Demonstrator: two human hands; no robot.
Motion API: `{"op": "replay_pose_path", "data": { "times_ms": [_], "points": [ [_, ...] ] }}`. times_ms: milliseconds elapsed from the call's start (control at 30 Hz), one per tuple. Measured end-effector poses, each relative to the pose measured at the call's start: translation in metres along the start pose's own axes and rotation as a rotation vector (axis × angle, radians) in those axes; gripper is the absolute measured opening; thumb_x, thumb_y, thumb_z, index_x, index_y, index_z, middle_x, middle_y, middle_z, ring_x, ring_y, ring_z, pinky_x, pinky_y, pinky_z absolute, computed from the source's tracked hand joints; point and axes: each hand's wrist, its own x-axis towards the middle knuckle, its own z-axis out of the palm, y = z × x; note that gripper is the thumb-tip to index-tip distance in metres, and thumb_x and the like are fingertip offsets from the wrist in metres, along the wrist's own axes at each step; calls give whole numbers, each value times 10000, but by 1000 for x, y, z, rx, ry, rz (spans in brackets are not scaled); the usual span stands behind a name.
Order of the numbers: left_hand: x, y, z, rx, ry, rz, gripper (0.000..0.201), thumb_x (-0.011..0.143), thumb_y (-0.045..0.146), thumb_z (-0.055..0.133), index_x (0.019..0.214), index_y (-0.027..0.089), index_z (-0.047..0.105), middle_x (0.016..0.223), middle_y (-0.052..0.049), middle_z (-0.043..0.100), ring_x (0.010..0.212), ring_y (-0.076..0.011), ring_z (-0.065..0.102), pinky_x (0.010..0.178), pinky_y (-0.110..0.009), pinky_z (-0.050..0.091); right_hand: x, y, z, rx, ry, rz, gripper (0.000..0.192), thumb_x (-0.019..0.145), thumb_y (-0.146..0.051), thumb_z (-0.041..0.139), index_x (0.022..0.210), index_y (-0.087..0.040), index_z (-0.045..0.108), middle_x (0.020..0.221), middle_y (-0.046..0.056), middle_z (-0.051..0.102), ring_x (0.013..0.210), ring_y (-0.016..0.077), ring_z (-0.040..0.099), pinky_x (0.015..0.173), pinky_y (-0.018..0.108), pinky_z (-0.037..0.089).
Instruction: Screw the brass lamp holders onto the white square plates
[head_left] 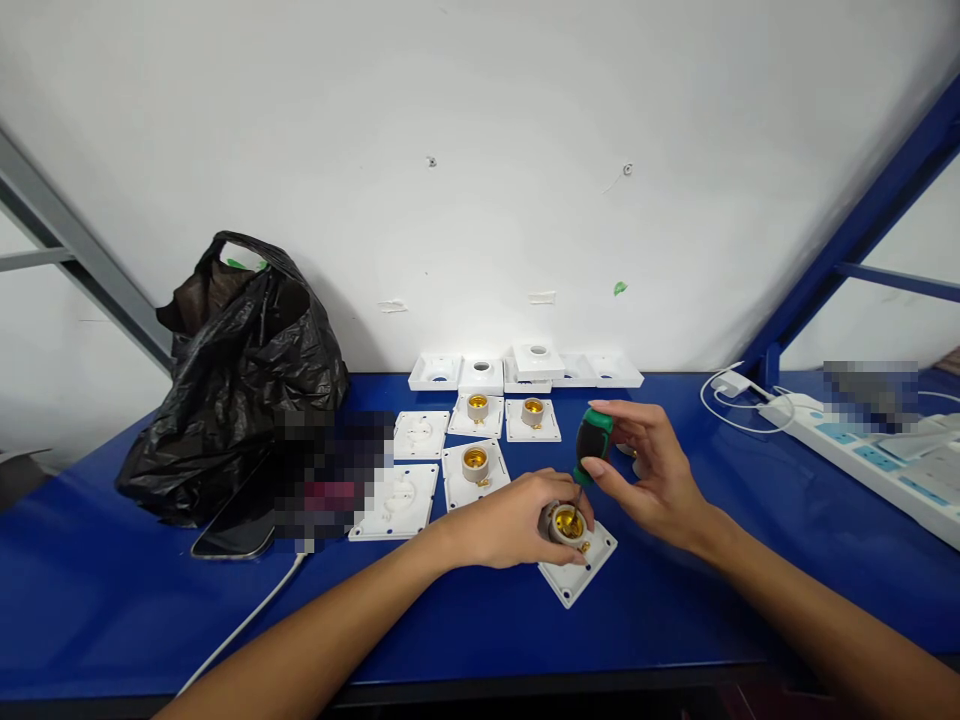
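Observation:
My left hand (514, 520) grips a lamp socket (567, 524) with a brass inside, which sits on a white square base plate (576, 572) on the blue table (675, 610). My right hand (645, 470) holds a short screwdriver with a green and black handle (592, 440) upright, its tip down inside the socket. Behind lie several more white base plates, some with sockets fitted (475, 462), others bare (399, 497).
A stuffed black plastic bag (232, 380) stands at the left, with a phone (236, 530) and a white cable (247, 620) beside it. A white power strip (885, 470) and charger lie at the right. Empty white covers (525, 370) line the wall.

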Motion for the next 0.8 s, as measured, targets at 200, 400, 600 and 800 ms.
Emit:
{"op": "replay_pose_path", "data": {
  "times_ms": [200,400,600,800],
  "points": [
    [1,0,0,-7,-4,-7,255,844,247,868,1050,216,721,1107,-38,673,1057,-229,652,941,-331,490,1,-1,0,26,-60,22,551,987,-237,698,1479,-357,481,1054,24,700,738,157,694,600,297,627],
    [0,-1,1,3,-6,-2,263,845,264,874,1054,214,723,1124,-37,668,1044,-220,650,953,-333,480,-1,1,1,18,5,26,546,943,-245,759,1409,-365,502,1115,21,641,712,129,666,562,263,598],
    [1,0,0,-9,-8,-3,273,840,266,869,1063,219,719,1131,-44,667,1098,-241,649,993,-347,475,0,-1,-1,47,-58,51,476,1001,-250,669,1421,-337,461,1101,35,666,849,179,738,673,316,644],
    [0,0,1,-21,-6,-9,264,846,258,868,1061,222,718,1118,-40,671,1082,-239,652,979,-344,480,0,0,1,6,34,27,484,950,-276,752,1355,-353,498,1073,12,625,693,131,659,543,256,581]
  ]
}}
